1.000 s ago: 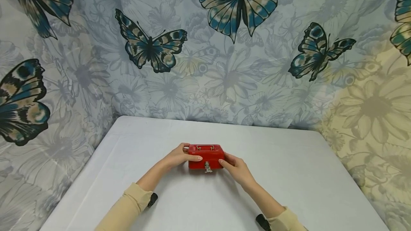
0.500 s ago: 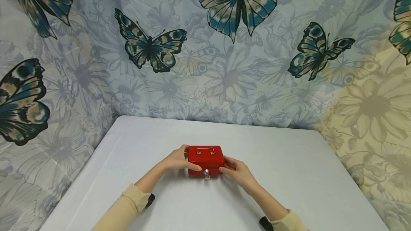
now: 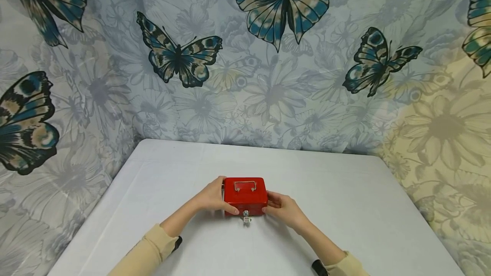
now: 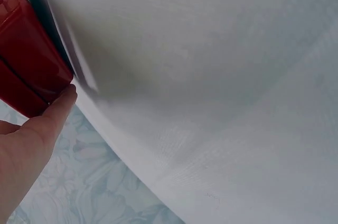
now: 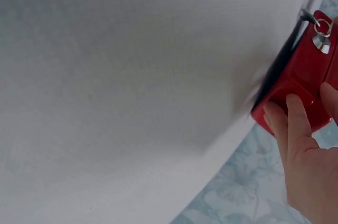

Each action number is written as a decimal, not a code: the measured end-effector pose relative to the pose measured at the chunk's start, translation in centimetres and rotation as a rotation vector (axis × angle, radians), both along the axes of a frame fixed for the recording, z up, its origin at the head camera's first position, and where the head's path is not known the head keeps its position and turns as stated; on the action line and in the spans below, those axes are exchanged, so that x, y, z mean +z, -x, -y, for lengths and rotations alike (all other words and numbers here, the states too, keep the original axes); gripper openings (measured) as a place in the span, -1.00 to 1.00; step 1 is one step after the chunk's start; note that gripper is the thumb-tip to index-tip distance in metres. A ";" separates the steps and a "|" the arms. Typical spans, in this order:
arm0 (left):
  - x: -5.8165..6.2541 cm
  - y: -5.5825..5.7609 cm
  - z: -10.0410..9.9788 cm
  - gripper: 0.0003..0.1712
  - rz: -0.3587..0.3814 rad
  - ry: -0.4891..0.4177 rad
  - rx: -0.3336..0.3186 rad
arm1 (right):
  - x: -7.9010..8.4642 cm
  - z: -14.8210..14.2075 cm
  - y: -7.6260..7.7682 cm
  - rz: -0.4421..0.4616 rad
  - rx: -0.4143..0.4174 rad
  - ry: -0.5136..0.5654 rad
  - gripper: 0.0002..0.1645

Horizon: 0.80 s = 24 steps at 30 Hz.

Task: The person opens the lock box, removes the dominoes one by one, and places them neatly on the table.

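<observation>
A small red cash box [image 3: 239,198] with a wire handle [image 3: 245,182] on its lid is in the middle of the head view. Its lid is down, and keys [image 3: 246,220] hang from the lock on the front. My left hand [image 3: 210,195] grips the box's left end, thumb at the front lower corner, other fingers mostly hidden behind. At the opposite end, my right hand [image 3: 285,211] holds it between thumb and fingers. The right wrist view shows the silver lock [image 5: 320,43] with its key ring close to those fingers.
Under the box spreads a white-covered table [image 3: 172,161]. A butterfly-patterned cloth wall [image 3: 276,97] rises behind its far edge and along both sides. Dark wrist devices [image 3: 319,267] show by the beige sleeves [image 3: 147,250].
Both hands have brought the box down the head view, nearer to me. It has tipped, so the lid's top now shows more and the front less. The thumbs have moved down with it.
</observation>
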State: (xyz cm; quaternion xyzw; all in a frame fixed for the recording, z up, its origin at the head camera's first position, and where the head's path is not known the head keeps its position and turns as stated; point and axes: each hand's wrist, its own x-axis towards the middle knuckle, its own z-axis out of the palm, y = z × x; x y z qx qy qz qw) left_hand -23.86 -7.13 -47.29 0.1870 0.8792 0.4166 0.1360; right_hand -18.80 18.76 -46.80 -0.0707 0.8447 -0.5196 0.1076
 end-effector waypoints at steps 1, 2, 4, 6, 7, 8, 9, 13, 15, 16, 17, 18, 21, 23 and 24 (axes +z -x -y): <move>-0.1 0.0 0.0 0.06 -0.004 0.004 -0.002 | 0.0 0.0 0.0 -0.003 0.007 -0.005 -0.29; -0.1 -0.1 0.0 0.06 -0.009 0.004 -0.005 | 0.0 -0.1 0.0 -0.008 0.016 -0.010 -0.29; -0.2 -0.2 0.0 0.07 -0.017 0.007 -0.011 | -0.1 -0.2 -0.1 -0.020 0.032 -0.025 -0.29; -0.3 -0.3 0.0 0.08 -0.031 0.012 -0.020 | -0.2 -0.3 -0.1 -0.034 0.049 -0.039 -0.30; -0.3 -0.3 0.1 0.09 -0.036 0.016 -0.022 | -0.2 -0.3 -0.1 -0.042 0.057 -0.044 -0.30; -0.3 -0.4 0.1 0.09 -0.038 0.017 -0.023 | -0.3 -0.4 -0.1 -0.048 0.065 -0.047 -0.30; -0.3 -0.4 0.1 0.09 -0.046 0.019 -0.027 | -0.3 -0.5 -0.1 -0.058 0.071 -0.055 -0.30; -0.4 -0.5 0.1 0.10 -0.062 0.016 -0.030 | -0.5 -0.6 0.1 -0.085 0.096 -0.071 -0.30; -0.6 -0.6 0.2 0.09 -0.068 0.008 -0.036 | -0.6 -0.7 0.1 -0.104 0.113 -0.096 -0.31; -0.6 -0.6 0.1 0.10 -0.067 0.004 -0.037 | -0.5 -0.8 0.2 -0.115 0.119 -0.108 -0.30; -0.7 -0.6 0.1 0.10 -0.064 0.000 -0.036 | -0.4 -0.8 0.2 -0.128 0.123 -0.122 -0.28; -0.7 -0.7 0.0 0.10 -0.060 -0.006 -0.035 | -0.3 -0.9 0.3 -0.141 0.125 -0.135 -0.25; -0.9 -0.8 0.1 0.13 -0.044 -0.020 -0.027 | 0.0 -0.8 0.6 -0.190 0.132 -0.178 -0.12; -1.1 -0.8 0.2 0.15 -0.038 -0.028 -0.019 | 0.1 -0.7 0.8 -0.222 0.145 -0.218 -0.01; -1.2 -0.9 0.2 0.16 -0.038 -0.034 -0.018 | 0.2 -0.6 1.0 -0.238 0.156 -0.242 0.03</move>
